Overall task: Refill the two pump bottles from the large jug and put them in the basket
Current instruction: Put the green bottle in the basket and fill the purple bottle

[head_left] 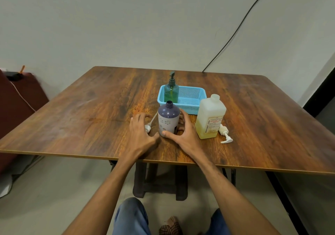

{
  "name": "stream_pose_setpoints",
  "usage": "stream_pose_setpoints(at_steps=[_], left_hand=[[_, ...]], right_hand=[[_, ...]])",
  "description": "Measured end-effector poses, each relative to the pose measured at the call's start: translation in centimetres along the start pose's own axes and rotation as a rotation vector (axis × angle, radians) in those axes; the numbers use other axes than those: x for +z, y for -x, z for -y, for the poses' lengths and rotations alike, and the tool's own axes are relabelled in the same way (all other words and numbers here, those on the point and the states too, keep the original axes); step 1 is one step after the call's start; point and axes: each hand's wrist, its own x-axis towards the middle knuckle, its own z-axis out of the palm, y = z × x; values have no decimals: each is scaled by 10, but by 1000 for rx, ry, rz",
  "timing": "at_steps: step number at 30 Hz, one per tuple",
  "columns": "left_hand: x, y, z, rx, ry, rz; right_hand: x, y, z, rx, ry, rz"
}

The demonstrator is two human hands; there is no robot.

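Observation:
A purple-grey bottle point(168, 118) with white flower marks stands open-necked near the table's front middle. My right hand point(183, 135) grips its lower part, thumb on the front and fingers round the right side. Its white pump point(149, 127) lies on the table just left of it, tube pointing away. My left hand point(140, 133) lies over that pump's head with fingers spread, not closed on it. A green pump bottle point(171, 92) stands in the left end of the blue basket point(192, 98). The large jug point(210, 117), uncapped and holding yellowish liquid in its lower part, stands to the right.
A second white pump point(224, 135) lies on the wooden table point(90, 117) by the jug's right side. A black cable point(235, 31) runs down the wall behind. A dark red seat point(16, 107) stands at the left. My knees are below the table's front edge.

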Motion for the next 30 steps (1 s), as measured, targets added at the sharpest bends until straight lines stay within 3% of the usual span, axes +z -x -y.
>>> stream_pose_setpoints(at_steps=[7, 15, 21, 24, 27, 30], left_hand=[[8, -3, -34, 26, 335, 13], [41, -7, -56, -19, 471, -102], [55, -5, -67, 2, 538, -135], [60, -6, -72, 3, 547, -152], [62, -8, -77, -4, 539, -160], [65, -8, -78, -5, 538, -178]], right_hand=[[-9, 29, 4, -73, 48, -132], [-37, 55, 11, -311, 205, -532], [-55, 42, 12, -218, 246, -789], [-62, 30, 4, -98, 191, -771], [-69, 17, -4, -8, 41, -585], [-77, 6, -10, 30, 64, -483]])
